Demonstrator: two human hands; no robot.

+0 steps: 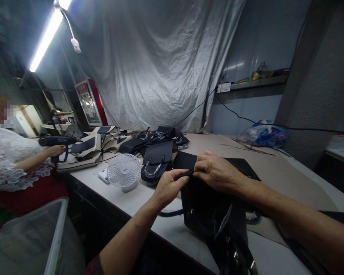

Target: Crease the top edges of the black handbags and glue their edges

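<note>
A black handbag stands open-mouthed at the table's front edge, tilted toward me. My left hand is closed, pinching the bag's upper edge between thumb and fingers. Close beside it, my right hand grips the same edge with bent fingers. Its fingertips are partly hidden behind the dark material. A black strap with metal fittings hangs from the bag toward me. Beyond my left hand sits another black bag, its handle wrapped in clear plastic.
A white fan and a phone stand left on the table. More black bags lie behind. At left, a co-worker holds a heat gun near beige pieces. A plastic bin is below; a plastic bag sits far right.
</note>
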